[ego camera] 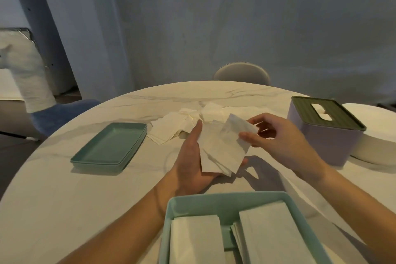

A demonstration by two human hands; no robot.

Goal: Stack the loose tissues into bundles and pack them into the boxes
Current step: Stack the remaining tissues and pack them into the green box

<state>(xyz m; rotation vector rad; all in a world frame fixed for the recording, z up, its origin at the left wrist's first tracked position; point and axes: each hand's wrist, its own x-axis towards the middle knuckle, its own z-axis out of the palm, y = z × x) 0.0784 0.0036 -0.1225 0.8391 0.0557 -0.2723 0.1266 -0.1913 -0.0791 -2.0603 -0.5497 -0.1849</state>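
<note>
Round marble table (85, 195) before grey wall (192, 28), chair (242, 73) behind.

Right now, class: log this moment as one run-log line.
left hand: holds tissue bundle | right hand: pinches one tissue | loose tissues: on table | open box: two stacks

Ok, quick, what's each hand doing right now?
Left hand: palm up, holding a stack of tissues.
Right hand: pinching one tissue over the stack.
</note>
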